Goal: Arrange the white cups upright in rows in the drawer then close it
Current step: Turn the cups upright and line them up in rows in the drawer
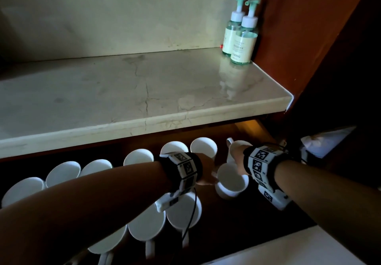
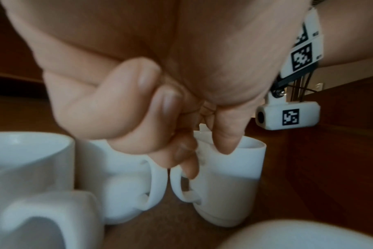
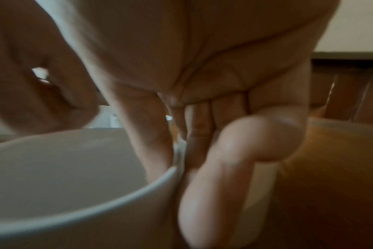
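The drawer [image 1: 237,223] is open below the counter, with white cups standing upright in it. One white cup [image 1: 233,182] [image 2: 228,185] [image 3: 64,168] stands at the right end, its handle pointing left. My left hand [image 1: 206,174] [image 2: 209,161] grips it at the handle, thumb over the rim. My right hand [image 1: 237,157] [image 3: 181,185] pinches the opposite rim, index finger inside and thumb outside. Behind it stands another cup [image 1: 240,143], partly hidden by that hand. A back row of cups [image 1: 138,157] and a front row of cups [image 1: 148,225] run to the left under my left forearm.
A marble counter [image 1: 144,91] overhangs the drawer's back, with two pump bottles [image 1: 241,34] in its right corner. Dark wooden panelling [image 1: 309,38] rises on the right. The drawer's pale front edge [image 1: 299,248] is near me. Bare drawer floor shows right of the front row.
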A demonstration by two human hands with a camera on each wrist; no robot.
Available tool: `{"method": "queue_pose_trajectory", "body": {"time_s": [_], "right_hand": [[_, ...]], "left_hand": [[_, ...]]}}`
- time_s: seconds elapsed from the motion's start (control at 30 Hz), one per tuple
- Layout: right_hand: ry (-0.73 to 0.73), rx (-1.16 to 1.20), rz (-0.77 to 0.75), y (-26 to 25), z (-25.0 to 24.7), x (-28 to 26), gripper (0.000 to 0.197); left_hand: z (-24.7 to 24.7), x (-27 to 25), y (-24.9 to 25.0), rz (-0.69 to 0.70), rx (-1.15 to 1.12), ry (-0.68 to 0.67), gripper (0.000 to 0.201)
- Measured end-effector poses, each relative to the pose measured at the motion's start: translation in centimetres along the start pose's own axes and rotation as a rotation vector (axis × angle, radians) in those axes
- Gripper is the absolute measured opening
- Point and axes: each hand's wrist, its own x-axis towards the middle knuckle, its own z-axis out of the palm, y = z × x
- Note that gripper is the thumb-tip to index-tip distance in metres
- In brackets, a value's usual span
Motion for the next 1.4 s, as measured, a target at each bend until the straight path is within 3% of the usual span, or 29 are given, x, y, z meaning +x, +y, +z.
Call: {"method": "queue_pose_trajectory", "body": {"time_s": [0.03,0.1,0.2,0.4,0.5,0.6,0.77,0.93,1.0,1.13,1.23,1.4], "right_hand": [[0.029,-0.102,-0.022,-0.1,0.1,0.0,0.048],[0.082,-0.041,-0.03,-0.1,0.4,0.0,0.044],[0.061,0.131,-0.017,-0.3,0.3,0.0,0.055],[0.252,0.571,-0.069,-0.1,1.1,-0.9,0.057],[0.321,0.525,-0.148,-0.2,0.8,-1.3,0.058],[0.286,0.43,-0.154,-0.5,0.3,-1.0,0.06],[0.384,0.508,-0.188,-0.6,0.3,-1.1,0.034],[0.211,0.616,-0.044,-0.8,1.0,-1.1,0.023],[0.144,0.642,-0.028,-1.0,1.0,-1.1,0.019],[0.158,0.587,-0.052,-1.9,0.2,-0.5,0.03],[0.182,0.5,-0.112,-2.9,-0.1,0.2,0.011],[0.217,0.193,-0.256,-4.4,-0.3,0.4,0.034]], "left_hand": [[0.0,0.1,0.0,0.002,0.0,0.018,0.04],[-0.2,0.4,-0.1,0.003,0.007,0.036,0.042],[-0.5,0.4,-0.2,0.01,0.013,0.044,0.046],[-1.2,-0.3,0.5,0.09,-0.051,0.049,0.036],[-0.7,0.7,0.7,0.102,-0.178,-0.026,0.045],[0.0,1.3,0.9,0.108,-0.251,-0.042,0.058],[-0.1,1.1,0.9,0.084,-0.104,0.012,0.046],[-0.6,0.1,1.7,0.001,-0.144,0.009,0.029],[-0.5,-0.1,1.7,-0.036,-0.176,-0.029,0.031],[-0.4,-0.8,1.5,-0.054,-0.063,-0.13,0.043],[-0.3,-1.1,0.9,-0.06,-0.075,-0.132,0.045],[0.8,-0.7,0.3,-0.01,-0.094,-0.108,0.048]]}}
